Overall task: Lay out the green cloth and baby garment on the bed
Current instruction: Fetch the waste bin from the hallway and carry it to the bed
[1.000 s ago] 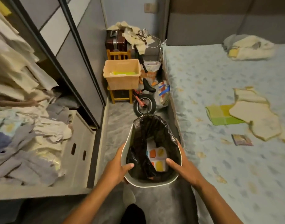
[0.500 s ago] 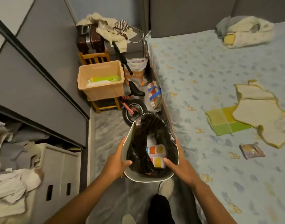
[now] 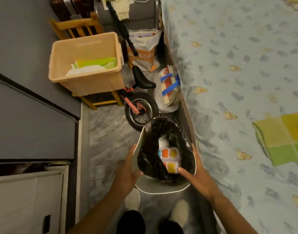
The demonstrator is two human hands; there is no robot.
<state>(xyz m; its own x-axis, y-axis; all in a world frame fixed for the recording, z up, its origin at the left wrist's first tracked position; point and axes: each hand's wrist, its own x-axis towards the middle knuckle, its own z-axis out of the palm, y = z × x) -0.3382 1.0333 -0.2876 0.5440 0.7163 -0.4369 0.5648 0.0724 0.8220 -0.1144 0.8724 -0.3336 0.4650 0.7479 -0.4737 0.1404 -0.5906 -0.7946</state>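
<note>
A green and yellow checked cloth lies flat on the bed at the right edge of view. A pale bit at its right edge may be the baby garment; most of it is out of frame. Both hands hold a white bin lined with a black bag, over the floor beside the bed. My left hand grips its left rim, thumb inside. My right hand grips the right rim, thumb inside. A white tray with coloured squares lies in the bin.
A beige tub with green and white items sits on a wooden chair. A small balance bike, a paper bag and a bag of books crowd the aisle ahead. A wardrobe stands to the left.
The view has tilted down and moved closer to the floor aisle. The bin stays held in both hands. The garment on the bed has slid mostly out of frame.
</note>
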